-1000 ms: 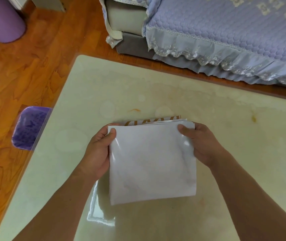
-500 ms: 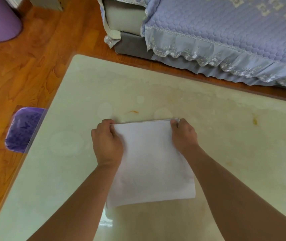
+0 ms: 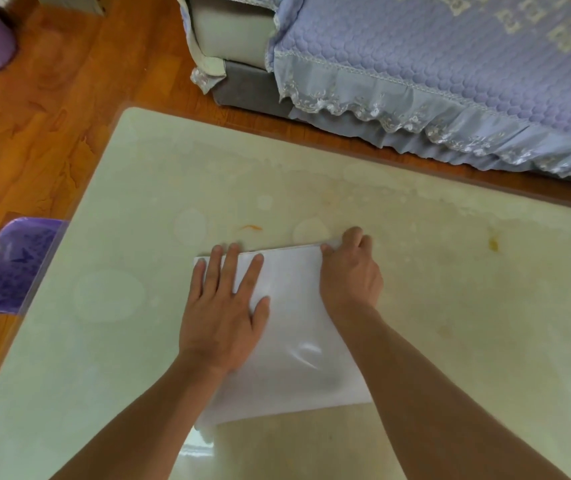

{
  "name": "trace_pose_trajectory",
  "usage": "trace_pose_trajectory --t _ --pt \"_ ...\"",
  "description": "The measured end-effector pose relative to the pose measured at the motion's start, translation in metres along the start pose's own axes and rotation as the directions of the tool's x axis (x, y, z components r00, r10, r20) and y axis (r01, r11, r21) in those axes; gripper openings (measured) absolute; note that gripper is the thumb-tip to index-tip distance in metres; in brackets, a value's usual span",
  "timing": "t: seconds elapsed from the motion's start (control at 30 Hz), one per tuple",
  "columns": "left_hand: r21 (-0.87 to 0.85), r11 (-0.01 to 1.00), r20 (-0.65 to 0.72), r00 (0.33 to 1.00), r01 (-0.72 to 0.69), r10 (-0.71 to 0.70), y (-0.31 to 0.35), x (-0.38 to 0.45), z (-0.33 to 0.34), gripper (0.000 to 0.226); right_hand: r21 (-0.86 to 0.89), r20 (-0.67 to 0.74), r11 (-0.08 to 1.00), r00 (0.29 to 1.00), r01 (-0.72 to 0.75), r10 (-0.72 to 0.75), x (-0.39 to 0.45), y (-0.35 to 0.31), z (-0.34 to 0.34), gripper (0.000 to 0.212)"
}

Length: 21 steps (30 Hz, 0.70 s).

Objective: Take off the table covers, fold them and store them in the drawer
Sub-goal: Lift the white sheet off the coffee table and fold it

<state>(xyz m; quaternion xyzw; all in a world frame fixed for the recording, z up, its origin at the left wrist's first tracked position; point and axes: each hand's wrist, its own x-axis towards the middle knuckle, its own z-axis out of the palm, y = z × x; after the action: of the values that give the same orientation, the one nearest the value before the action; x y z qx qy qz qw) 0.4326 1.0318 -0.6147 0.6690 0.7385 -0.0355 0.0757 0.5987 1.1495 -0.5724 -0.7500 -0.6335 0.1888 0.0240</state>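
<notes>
Although the white table cover (image 3: 294,327) is already folded into a small square packet, it lies on the table (image 3: 450,306) and not in any drawer, so the task seems to be past its middle but not finished. The left hand (image 3: 223,317) lies flat on the left part of the packet, with the fingers straight and spread, and it presses the layers down. The right hand (image 3: 351,275) is at the far right corner, where its curled fingers and thumb pinch the edge of the cover. It looks like the fold is being flattened, perhaps before one more fold. What is left, by this judgement, is to finish the folding and to carry the packet to a drawer; no drawer is visible, and one cannot tell if other covers wait.

The table top is pale, glossy and cream coloured, with some faint round marks and a few small orange stains. Under it is a wooden floor (image 3: 34,133). Beside the table's left edge stands a purple bin (image 3: 13,265). Beyond the far edge is a sofa (image 3: 235,36) with a quilted lilac cover (image 3: 450,64) with lace trim.
</notes>
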Motion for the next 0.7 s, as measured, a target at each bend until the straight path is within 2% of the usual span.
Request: trace_pose_trajectory --t 0.03,0.07,0.1,0.13,0.17,0.2,0.23,0.3,0.4,0.5,0.7 --pt "0.003 1.0 -0.005 1.0 -0.008 0.008 0.001 0.001 0.0 0.068 -0.091 -0.132 0.989 0.983 0.118 -0.13 -0.008 -0.003 0.0 0.033" --pt "0.009 1.0 -0.006 1.0 -0.012 0.012 0.001 0.001 0.001 0.068 -0.135 -0.199 0.957 0.939 0.256 -0.28 -0.02 -0.008 0.002 0.045" --pt "0.014 1.0 -0.005 1.0 -0.014 0.014 0.001 0.0 0.001 0.067 -0.145 -0.202 0.9 0.879 0.41 -0.433 -0.034 -0.012 0.005 0.053" --pt "0.017 1.0 -0.008 1.0 -0.016 0.016 0.001 -0.001 0.002 0.067 -0.164 -0.126 0.822 0.815 0.546 -0.566 -0.047 -0.013 0.011 0.057" --pt "0.018 1.0 -0.012 1.0 -0.017 0.017 0.001 -0.001 0.002 0.066 -0.192 -0.026 0.758 0.769 0.624 -0.639 -0.057 -0.008 0.017 0.058" --pt "0.014 1.0 -0.012 1.0 -0.017 0.017 0.002 -0.001 0.002 0.066 -0.212 0.07 0.732 0.757 0.647 -0.649 -0.061 0.003 0.023 0.06" --pt "0.009 1.0 -0.012 1.0 -0.017 0.017 0.002 -0.001 0.001 0.067 -0.221 0.132 0.744 0.775 0.631 -0.618 -0.059 0.017 0.027 0.063" --pt "-0.001 1.0 -0.033 0.999 -0.024 0.023 0.002 -0.002 0.0 0.068 -0.243 0.176 0.778 0.816 0.579 -0.551 -0.046 0.045 0.032 0.069" --pt "-0.022 0.999 -0.061 0.998 -0.033 0.031 -0.004 -0.002 0.001 0.065 -0.226 0.238 0.778 0.807 0.587 -0.54 -0.034 0.061 0.037 0.075" --pt "-0.039 0.998 -0.07 0.997 -0.045 0.042 -0.006 -0.004 0.001 0.064 -0.254 0.225 0.766 0.806 0.591 -0.548 -0.038 0.055 0.04 0.078" --pt "0.004 0.999 0.002 0.999 -0.034 0.034 0.001 -0.002 -0.007 0.068 -0.267 0.198 0.775 0.82 0.573 -0.537 -0.039 0.056 0.043 0.079"
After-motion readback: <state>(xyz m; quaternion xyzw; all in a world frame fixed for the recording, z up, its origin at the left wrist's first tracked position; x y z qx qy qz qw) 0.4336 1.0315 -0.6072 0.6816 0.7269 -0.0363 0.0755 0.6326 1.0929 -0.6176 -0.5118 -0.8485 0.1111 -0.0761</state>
